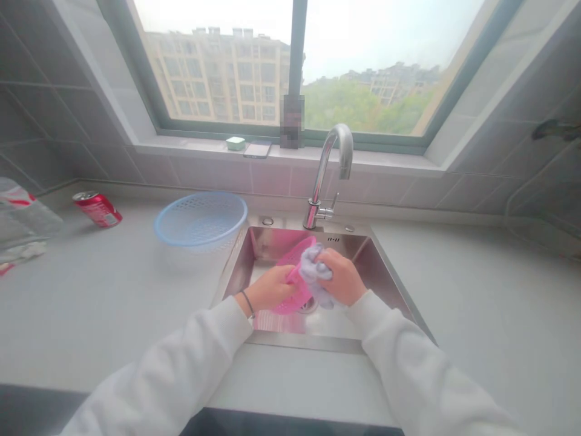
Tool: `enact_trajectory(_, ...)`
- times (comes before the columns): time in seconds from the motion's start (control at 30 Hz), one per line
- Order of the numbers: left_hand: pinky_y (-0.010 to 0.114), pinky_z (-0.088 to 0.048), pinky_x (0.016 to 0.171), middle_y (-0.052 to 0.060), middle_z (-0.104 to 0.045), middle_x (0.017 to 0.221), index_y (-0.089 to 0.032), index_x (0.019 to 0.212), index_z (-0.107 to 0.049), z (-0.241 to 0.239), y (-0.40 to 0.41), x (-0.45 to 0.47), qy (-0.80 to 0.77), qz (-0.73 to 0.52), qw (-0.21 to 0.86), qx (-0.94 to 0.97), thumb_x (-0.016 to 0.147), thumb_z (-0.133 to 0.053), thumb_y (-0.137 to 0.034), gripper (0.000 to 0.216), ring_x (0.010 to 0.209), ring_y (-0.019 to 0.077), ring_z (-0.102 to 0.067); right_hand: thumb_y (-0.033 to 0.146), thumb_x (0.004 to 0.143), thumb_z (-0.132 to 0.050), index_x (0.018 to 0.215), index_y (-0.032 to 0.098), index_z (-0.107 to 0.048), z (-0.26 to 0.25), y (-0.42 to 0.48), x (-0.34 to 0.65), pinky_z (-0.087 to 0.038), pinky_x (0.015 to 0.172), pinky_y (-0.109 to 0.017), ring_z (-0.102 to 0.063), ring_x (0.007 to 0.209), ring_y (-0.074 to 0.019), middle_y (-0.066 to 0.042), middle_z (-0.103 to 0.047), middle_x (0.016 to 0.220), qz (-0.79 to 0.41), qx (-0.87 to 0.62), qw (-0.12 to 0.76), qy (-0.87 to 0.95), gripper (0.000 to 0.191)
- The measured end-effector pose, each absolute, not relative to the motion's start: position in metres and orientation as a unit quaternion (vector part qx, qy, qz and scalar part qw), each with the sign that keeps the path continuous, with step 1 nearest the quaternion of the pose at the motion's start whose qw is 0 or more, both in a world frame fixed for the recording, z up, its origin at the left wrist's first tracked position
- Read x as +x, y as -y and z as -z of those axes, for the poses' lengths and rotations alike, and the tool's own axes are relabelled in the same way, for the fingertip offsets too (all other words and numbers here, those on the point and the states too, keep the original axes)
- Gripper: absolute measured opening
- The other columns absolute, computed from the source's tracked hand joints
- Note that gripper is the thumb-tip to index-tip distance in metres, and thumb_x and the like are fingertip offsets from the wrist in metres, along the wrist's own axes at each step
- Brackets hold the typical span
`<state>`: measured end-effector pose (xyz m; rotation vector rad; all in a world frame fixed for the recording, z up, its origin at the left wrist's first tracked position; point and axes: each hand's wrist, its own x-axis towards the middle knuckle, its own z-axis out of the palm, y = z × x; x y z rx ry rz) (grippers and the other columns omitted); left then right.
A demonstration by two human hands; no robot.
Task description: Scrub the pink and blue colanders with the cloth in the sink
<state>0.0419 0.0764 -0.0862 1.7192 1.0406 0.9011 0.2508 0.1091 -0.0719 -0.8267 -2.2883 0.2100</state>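
While a red can [97, 209] lies on its side on the counter [91, 315], a blue basket [200, 219] sits just beside the steel sink [267, 242]. Over the sink, the left hand [271, 288] closes around a pink plastic basket [295, 290], gripping its edge. The right hand [341, 277] bunches a pale lilac cloth [315, 272], pressing it against that basket, below and in front of the tap [329, 169].
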Motion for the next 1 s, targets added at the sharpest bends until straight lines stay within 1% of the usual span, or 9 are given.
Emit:
enact_trajectory(0.13, 0.027, -0.047, 0.065, 0.003, -0.067, 0.08, -0.014, 0.087, -0.066, 0.074, -0.067, 0.04, -0.438, -0.319, 0.493, 0.68, 0.078, -0.065, -0.026, 0.015, 0.073, 0.0184, -0.06, 0.016, 0.071, -0.058, 0.094, 0.023, -0.066, 0.068, -0.146, 0.284, -0.053, 0.079, -0.036, -0.066, 0.085, -0.0229, -0.004, -0.07, 0.094, -0.103, -0.423, 0.399, 0.807, 0.025)
enact_trajectory(0.23, 0.026, -0.046, 0.063, 0.003, -0.067, 0.079, -0.014, 0.088, -0.067, 0.074, -0.068, 0.045, -0.432, -0.33, 0.497, 0.676, 0.078, -0.066, -0.028, 0.017, 0.07, 0.0173, -0.059, 0.019, 0.075, -0.058, 0.091, 0.023, -0.066, 0.064, -0.138, 0.284, -0.052, 0.076, -0.035, -0.067, 0.083, -0.0228, -0.005, -0.071, 0.092, -0.069, -0.418, 0.411, 0.807, 0.019)
enact_trajectory(0.33, 0.028, -0.049, 0.07, 0.005, -0.07, 0.083, -0.014, 0.085, -0.068, 0.08, -0.075, 0.049, -0.415, -0.379, 0.467, 0.682, 0.081, -0.067, -0.033, 0.02, 0.075, 0.0184, -0.06, 0.019, 0.081, -0.061, 0.086, 0.024, -0.066, 0.063, -0.105, 0.258, -0.045, 0.064, -0.028, -0.063, 0.072, -0.0176, -0.003, -0.068, 0.084, -0.019, -0.328, 0.385, 0.862, 0.009)
enact_trajectory(0.43, 0.031, -0.051, 0.08, 0.006, -0.074, 0.088, -0.014, 0.084, -0.069, 0.082, -0.079, 0.046, -0.383, -0.406, 0.452, 0.696, 0.081, -0.069, -0.035, 0.021, 0.082, 0.0204, -0.062, 0.017, 0.08, -0.063, 0.085, 0.025, -0.066, 0.063, -0.086, 0.24, -0.041, 0.059, -0.027, -0.06, 0.067, -0.0154, -0.001, -0.067, 0.081, -0.009, -0.246, 0.364, 0.898, 0.01)
enact_trajectory(0.53, 0.03, -0.051, 0.074, 0.006, -0.072, 0.086, -0.012, 0.089, -0.069, 0.078, -0.076, 0.039, -0.404, -0.378, 0.475, 0.685, 0.083, -0.07, -0.037, 0.025, 0.078, 0.0198, -0.062, 0.015, 0.077, -0.062, 0.089, 0.024, -0.065, 0.065, -0.103, 0.252, -0.047, 0.066, -0.028, -0.064, 0.074, -0.018, -0.003, -0.068, 0.087, -0.044, -0.312, 0.385, 0.868, 0.015)
enact_trajectory(0.63, 0.028, -0.049, 0.068, 0.007, -0.072, 0.088, -0.011, 0.096, -0.069, 0.071, -0.07, 0.033, -0.424, -0.339, 0.509, 0.668, 0.081, -0.071, -0.037, 0.03, 0.077, 0.0202, -0.063, 0.016, 0.073, -0.06, 0.092, 0.024, -0.065, 0.066, -0.137, 0.283, -0.054, 0.079, -0.037, -0.068, 0.088, -0.0245, -0.005, -0.07, 0.095, -0.084, -0.412, 0.417, 0.806, 0.021)
enact_trajectory(0.73, 0.029, -0.051, 0.07, 0.008, -0.073, 0.094, -0.012, 0.103, -0.07, 0.07, -0.066, 0.035, -0.41, -0.337, 0.525, 0.665, 0.082, -0.072, -0.037, 0.033, 0.082, 0.0218, -0.066, 0.018, 0.072, -0.06, 0.092, 0.024, -0.065, 0.065, -0.151, 0.299, -0.055, 0.081, -0.041, -0.067, 0.087, -0.0263, -0.006, -0.069, 0.093, -0.098, -0.474, 0.449, 0.751, 0.021)
enact_trajectory(0.87, 0.032, -0.051, 0.072, 0.008, -0.072, 0.091, -0.012, 0.098, -0.07, 0.078, -0.068, 0.046, -0.435, -0.362, 0.478, 0.672, 0.084, -0.066, -0.036, 0.027, 0.08, 0.0223, -0.065, 0.017, 0.073, -0.062, 0.085, 0.023, -0.065, 0.061, -0.12, 0.271, -0.054, 0.078, -0.035, -0.066, 0.079, -0.0214, -0.002, -0.068, 0.084, -0.135, -0.444, 0.455, 0.76, 0.013)
enact_trajectory(1.0, 0.036, -0.051, 0.085, 0.009, -0.074, 0.096, -0.014, 0.094, -0.069, 0.082, -0.071, 0.052, -0.434, -0.417, 0.413, 0.683, 0.085, -0.062, -0.032, 0.021, 0.09, 0.0249, -0.065, 0.014, 0.073, -0.063, 0.085, 0.024, -0.066, 0.058, -0.081, 0.233, -0.051, 0.071, -0.029, -0.064, 0.075, -0.0178, 0.0, -0.068, 0.081, -0.21, -0.353, 0.422, 0.808, 0.015)
